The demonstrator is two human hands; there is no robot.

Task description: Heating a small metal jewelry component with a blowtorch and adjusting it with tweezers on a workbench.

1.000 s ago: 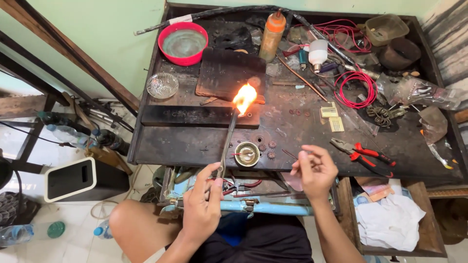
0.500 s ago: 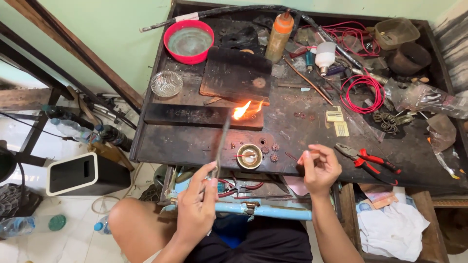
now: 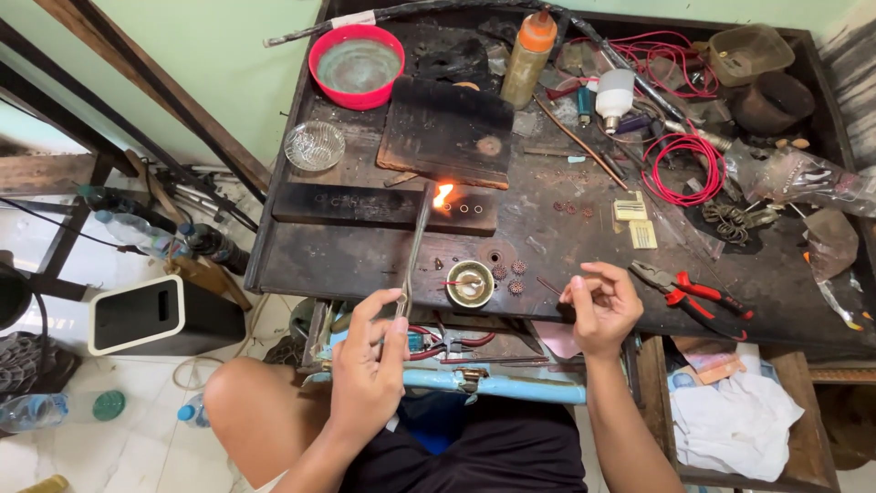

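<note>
Low in the middle of the frame the left hand (image 3: 370, 365) grips a thin torch (image 3: 415, 242), its fingers (image 3: 392, 315) wrapped narrow round the lower end of the tube. The tube runs up and slightly right across the dark tabletop (image 3: 365, 260), and a small orange flame (image 3: 443, 194) burns at its tip, just beside three small rings (image 3: 463, 208) lying on a long black block (image 3: 365, 208). The right hand (image 3: 602, 306) hangs over the near edge of the tabletop at centre right, fingers (image 3: 593, 274) curled and pinched together (whether anything sits between them cannot be told). Between the two hands stands a small round metal dish (image 3: 470, 283), with a few tiny flower-shaped pieces (image 3: 516, 274) just beside it. Red-handled pliers (image 3: 689, 290) lie right of the right hand. Further up the frame are a charred board (image 3: 447, 132), a red bowl (image 3: 356, 66) at upper centre left, a clear glass dish (image 3: 315, 146) below it, an orange squeeze bottle (image 3: 529, 55) and a coil of red wire (image 3: 684, 169)
</note>
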